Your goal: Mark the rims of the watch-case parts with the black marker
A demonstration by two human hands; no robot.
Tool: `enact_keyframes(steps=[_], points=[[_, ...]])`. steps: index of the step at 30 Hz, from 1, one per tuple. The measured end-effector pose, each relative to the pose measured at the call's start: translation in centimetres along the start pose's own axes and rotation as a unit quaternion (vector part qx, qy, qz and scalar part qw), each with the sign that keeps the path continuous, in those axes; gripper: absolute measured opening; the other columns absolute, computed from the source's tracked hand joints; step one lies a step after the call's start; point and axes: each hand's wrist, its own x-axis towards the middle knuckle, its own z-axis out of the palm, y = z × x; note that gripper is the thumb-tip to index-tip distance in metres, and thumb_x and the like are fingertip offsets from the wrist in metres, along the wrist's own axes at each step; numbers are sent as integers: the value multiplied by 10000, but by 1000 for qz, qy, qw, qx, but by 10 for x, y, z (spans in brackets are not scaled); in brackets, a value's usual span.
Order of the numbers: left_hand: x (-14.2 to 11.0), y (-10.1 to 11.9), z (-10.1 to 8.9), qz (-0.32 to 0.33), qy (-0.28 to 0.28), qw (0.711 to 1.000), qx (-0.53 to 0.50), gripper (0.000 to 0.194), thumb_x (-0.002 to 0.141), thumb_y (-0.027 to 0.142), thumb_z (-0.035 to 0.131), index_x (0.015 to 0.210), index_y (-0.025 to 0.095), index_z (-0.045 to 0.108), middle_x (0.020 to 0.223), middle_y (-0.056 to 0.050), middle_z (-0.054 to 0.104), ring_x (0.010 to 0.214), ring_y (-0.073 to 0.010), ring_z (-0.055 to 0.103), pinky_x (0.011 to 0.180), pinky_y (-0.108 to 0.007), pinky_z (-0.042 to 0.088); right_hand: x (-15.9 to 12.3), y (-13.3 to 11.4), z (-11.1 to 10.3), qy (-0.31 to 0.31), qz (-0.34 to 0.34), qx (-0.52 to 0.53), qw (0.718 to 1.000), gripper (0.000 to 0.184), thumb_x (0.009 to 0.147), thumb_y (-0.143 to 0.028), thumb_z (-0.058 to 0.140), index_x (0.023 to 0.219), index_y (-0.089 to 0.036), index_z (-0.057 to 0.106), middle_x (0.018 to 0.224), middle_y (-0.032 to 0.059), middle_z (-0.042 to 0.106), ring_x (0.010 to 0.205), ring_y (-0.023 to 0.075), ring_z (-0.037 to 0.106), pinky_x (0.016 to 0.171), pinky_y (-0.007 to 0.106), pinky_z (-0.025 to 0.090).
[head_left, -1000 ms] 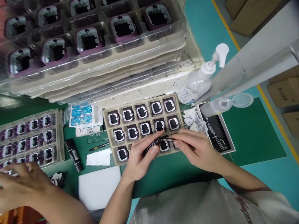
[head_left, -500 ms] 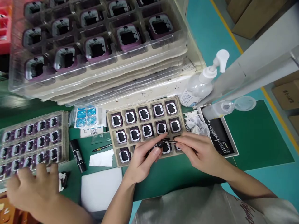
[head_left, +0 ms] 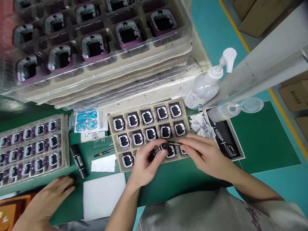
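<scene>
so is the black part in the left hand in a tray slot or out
Out: the left hand grips the black part between thumb and fingers, not seated in the tray.

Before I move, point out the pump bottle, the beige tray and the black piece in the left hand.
Black piece [head_left: 157, 152] in the left hand [head_left: 146, 164]: head view, lettered side.
Beige tray [head_left: 118, 152]: head view, left rim.
Pump bottle [head_left: 206, 87]: head view, clear body.

In my left hand [head_left: 145, 164] I hold 1 black part [head_left: 157, 153], white-marked and slanted, my right hand [head_left: 204, 154] holding 1 slim dark tool [head_left: 174, 143] at its end.
</scene>
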Motion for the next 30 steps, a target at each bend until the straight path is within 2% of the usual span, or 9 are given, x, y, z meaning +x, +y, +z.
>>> enact_keyframes(steps=[8, 13, 19, 26, 30], points=[[2, 3, 4, 44, 33, 997, 48, 215, 1015, 268, 691, 1221, 248, 747, 1012, -45, 775, 891, -176, 722, 850, -291, 554, 0, 1, 2, 30, -23, -20, 999, 160, 1092, -124, 560, 1156, -178, 696, 904, 7, 621, 753, 101, 541, 672, 251, 443], [1, 5, 4, 60, 26, 997, 34, 253, 1046, 239, 627, 1276, 241, 733, 1015, -52, 786, 873, -176, 723, 826, -289, 554, -1, 0, 0, 17, -6, -7, 1000, 205, 1102, -151, 551, 1252, -195, 684, 985, 24, 661, 826, 115, 600, 728, 261, 485], [4, 6, 5, 98, 59, 992, 58, 259, 997, 181, 691, 1239, 263, 730, 1046, -32, 772, 915, -158, 710, 836, -255, 538, -2, -2, 0, 0, 8, -1, 1000, 251, 1116, -168, 529, 1324, -204, 663, 1068, 42, 679, 903, 130, 633, 789, 273, 508], [6, 7, 7, 113, 57, 991, 46, 254, 987, 153, 702, 1218, 255, 725, 1037, -33, 753, 934, -163, 703, 850, -275, 539, -3, 0, 4, 40, -29, -13, 999, 188, 1092, -129, 554, 1219, -187, 681, 933, 24, 638, 759, 116, 561, 656, 263, 461], [7, 7, 8, 118, 60, 990, 47, 259, 986, 158, 706, 1229, 247, 726, 1052, -51, 756, 936, -175, 707, 843, -291, 545, -3, 2, 6, 58, -41, -19, 997, 191, 1082, -117, 566, 1213, -185, 687, 896, 18, 630, 718, 110, 541, 631, 258, 457]])
